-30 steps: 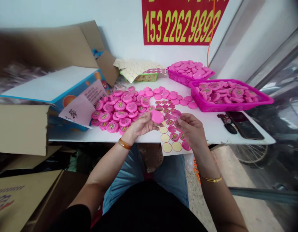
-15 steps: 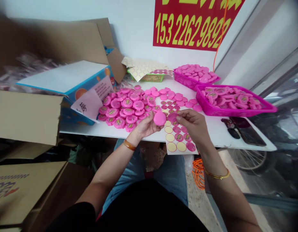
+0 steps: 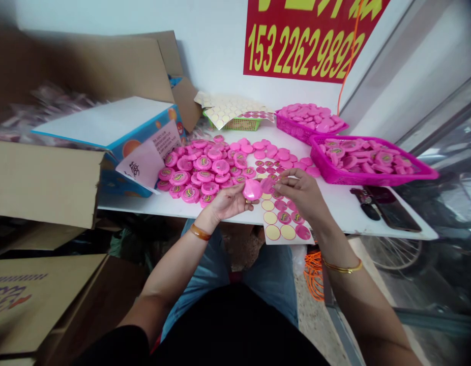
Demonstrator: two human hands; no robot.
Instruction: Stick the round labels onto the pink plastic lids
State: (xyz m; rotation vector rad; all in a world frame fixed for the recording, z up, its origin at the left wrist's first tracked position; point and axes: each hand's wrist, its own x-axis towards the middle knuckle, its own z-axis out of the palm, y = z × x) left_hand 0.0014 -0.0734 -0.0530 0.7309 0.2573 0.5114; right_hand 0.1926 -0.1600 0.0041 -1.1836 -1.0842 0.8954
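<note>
My left hand [image 3: 228,203] holds a plain pink round lid [image 3: 252,189] by its edge, just above the table's front edge. My right hand [image 3: 302,193] pinches a round pink sticker [image 3: 266,184] right beside the lid, touching or almost touching it. Under both hands lies a sticker sheet [image 3: 283,223] with several stickers left and several bare yellow circles. To the left of the hands lies a spread of pink lids with stickers on them [image 3: 201,173]. Plain pink lids [image 3: 273,152] lie behind the sheet.
Two pink baskets [image 3: 373,175] [image 3: 296,129] of lids stand at the right and back, a green basket [image 3: 239,122] with used sheets behind. A phone [image 3: 390,203] and dark keys lie at right. A blue box [image 3: 117,137] and cardboard cartons [image 3: 40,178] crowd the left.
My right hand lifted a sticker off the sheet and brought it left to the lid in my left hand. The view shifted slightly.
</note>
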